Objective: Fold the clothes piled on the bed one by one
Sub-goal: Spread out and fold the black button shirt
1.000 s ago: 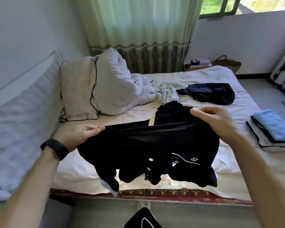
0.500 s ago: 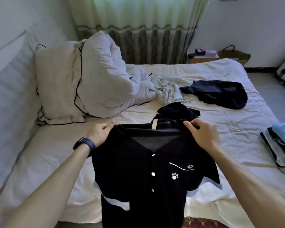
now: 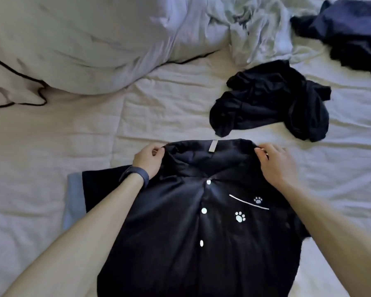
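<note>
Bedsheet (image 3: 51,146), white & creased, fills the view under everything. 1 pale duvet (image 3: 84,39) w/ black piping is bunched up well beyond the L hand's grip, far-left.

1 black shirt (image 3: 180,232) lies front-up on the sheet, collar pointing away from the person and body running back from both grips toward the near edge. It's held at 2 points, one at each collar corner.

3 other garments are unfolded beyond the grips:
- 1 navy garment (image 3: 351,33), far-right of the R grip and well apart from it.
- 1 crumpled black garment (image 3: 270,101), just beyond the R grip, not touching the shirt.
- 1 pale crumpled garment (image 3: 255,24), farther out, btwn the duvet & the navy one.

L hand (image 3: 147,160): thumb & fingers closed in a pinch on the collar's L corner. R hand (image 3: 276,166): fingers curled down, gripping the collar's R corner. Both forearms lie over the shirt.

Small stuff:
- 1 pale sleeve cuff (image 3: 74,200), out to the L of the L grip.
- 1 dark wristband (image 3: 137,173) on the L wrist.
- 1 white label (image 3: 213,145) at the collar, btwn the 2 grips.
- 3 white buttons (image 3: 204,210) in a row down the front, nearer the person than the grips.
- 2 white paw prints (image 3: 240,216) below the R grip, either side of 1 thin white pocket line.
</note>
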Available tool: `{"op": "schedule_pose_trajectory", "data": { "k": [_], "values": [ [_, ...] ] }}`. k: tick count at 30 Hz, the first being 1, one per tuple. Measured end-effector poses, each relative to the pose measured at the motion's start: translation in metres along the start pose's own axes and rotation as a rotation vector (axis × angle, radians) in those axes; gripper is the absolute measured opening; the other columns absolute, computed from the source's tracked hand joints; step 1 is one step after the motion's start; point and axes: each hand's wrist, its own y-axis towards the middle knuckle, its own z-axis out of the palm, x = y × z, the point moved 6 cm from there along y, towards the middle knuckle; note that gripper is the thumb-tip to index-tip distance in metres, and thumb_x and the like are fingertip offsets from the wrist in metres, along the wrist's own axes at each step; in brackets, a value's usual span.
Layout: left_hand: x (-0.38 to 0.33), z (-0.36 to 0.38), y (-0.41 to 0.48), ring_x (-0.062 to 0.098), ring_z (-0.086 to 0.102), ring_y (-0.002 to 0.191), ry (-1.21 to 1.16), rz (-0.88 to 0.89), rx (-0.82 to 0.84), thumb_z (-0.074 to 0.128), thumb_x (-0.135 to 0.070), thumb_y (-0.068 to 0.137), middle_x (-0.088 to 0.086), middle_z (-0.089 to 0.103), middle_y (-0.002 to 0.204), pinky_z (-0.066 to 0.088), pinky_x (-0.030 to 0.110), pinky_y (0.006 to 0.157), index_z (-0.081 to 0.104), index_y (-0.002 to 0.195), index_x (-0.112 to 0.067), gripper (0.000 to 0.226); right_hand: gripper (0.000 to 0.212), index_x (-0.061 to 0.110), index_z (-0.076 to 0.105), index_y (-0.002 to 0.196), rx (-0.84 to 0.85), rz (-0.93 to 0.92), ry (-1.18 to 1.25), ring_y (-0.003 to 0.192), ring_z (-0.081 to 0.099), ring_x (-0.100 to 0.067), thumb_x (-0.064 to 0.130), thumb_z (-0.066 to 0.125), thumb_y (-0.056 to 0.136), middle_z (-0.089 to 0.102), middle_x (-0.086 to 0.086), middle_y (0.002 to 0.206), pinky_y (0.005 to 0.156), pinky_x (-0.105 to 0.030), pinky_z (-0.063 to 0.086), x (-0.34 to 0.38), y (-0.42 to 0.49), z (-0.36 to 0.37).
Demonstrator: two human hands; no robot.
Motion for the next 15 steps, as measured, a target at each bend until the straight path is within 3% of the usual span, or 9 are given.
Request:
{"op": "schedule_pose_trajectory", "data": {
  "k": [3,7,10,12,15],
  "values": [
    [0.022,0.022,0.022,0.012,0.054,0.083,0.060,-0.036,-0.053,0.052,-0.040,0.100,-0.015,0.060,0.090,0.041,0.026,0.074,0.061,0.102,-0.027,0.016,0.037,0.025,0.059,0.135,0.095,0.027,-0.021,0.117,0.046,-0.039,0.042,0.046,0.105,0.058,-0.009,0.133,0.099,-0.046,0.039,-0.020,0.011,0.048],
    [0.024,0.020,0.019,0.005,0.054,0.068,-0.027,-0.039,-0.197,0.053,-0.038,0.098,-0.015,0.058,0.081,0.034,0.021,0.054,0.049,0.096,-0.027,0.012,0.031,0.027,0.061,0.131,0.024,0.074,0.111,0.117,0.046,-0.039,0.034,0.053,0.102,0.057,-0.011,0.130,0.103,-0.046,0.037,-0.028,0.007,0.057],
    [0.012,0.014,0.004,0.019,0.055,0.083,0.079,0.070,-0.271,0.051,-0.030,0.098,-0.003,0.059,0.094,0.039,0.030,0.066,0.051,0.101,-0.022,0.009,0.034,0.026,0.063,0.132,0.033,0.158,0.209,0.124,0.049,-0.035,0.027,0.056,0.098,0.057,-0.008,0.132,0.108,-0.047,0.037,-0.026,-0.001,0.048],
    [0.000,0.006,-0.007,0.030,0.054,0.094,0.241,0.123,-0.387,0.052,-0.035,0.098,0.006,0.059,0.100,0.037,0.036,0.072,0.056,0.101,-0.016,0.020,0.034,0.022,0.063,0.129,-0.060,0.156,0.202,0.127,0.046,-0.035,0.026,0.057,0.096,0.055,-0.007,0.137,0.108,-0.049,0.035,-0.012,-0.012,0.036],
    [-0.012,0.000,-0.005,0.027,0.051,0.097,0.425,0.088,-0.376,0.051,-0.058,0.093,0.000,0.057,0.098,0.037,0.038,0.077,0.057,0.089,-0.026,0.032,0.032,0.016,0.065,0.123,-0.187,-0.035,0.201,0.131,0.043,-0.032,0.018,0.066,0.092,0.055,-0.004,0.138,0.107,-0.049,0.032,0.038,-0.030,0.028]
  ]
}}
